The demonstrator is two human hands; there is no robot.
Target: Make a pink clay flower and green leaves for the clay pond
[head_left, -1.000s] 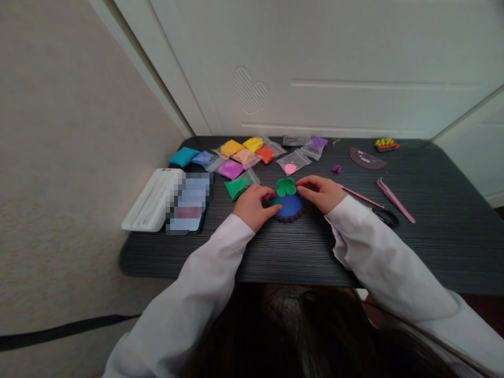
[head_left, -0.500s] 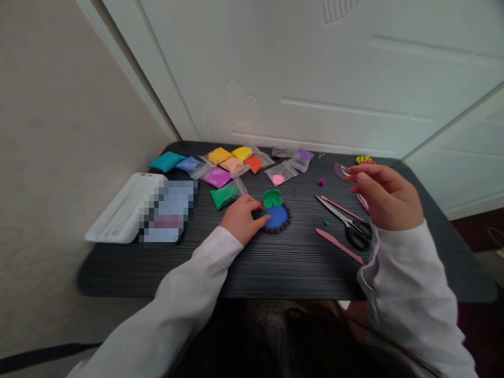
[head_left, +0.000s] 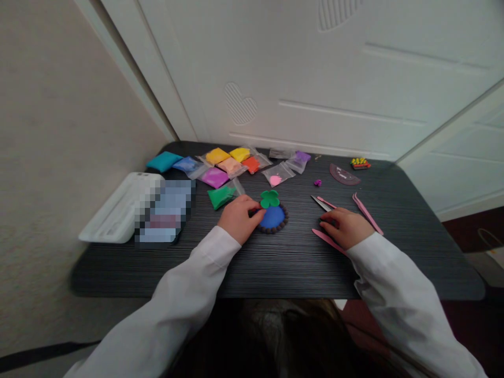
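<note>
From the head view: on the table, the blue disc is met at its left rim by the curled left hand, clearly the nearer; the right hand is held well apart rightward, fingers bunched over the scissors. Whether anything is gripped by either cannot be told. The disc is round, without long axis, edged with dark beads, its far rim overlapped by a green flower.

Right at the left hand's fingertips, I see a flat blue disc ringed with dark balls, a lobed green piece at its far edge; scissors poke from beneath the right hand.
</note>
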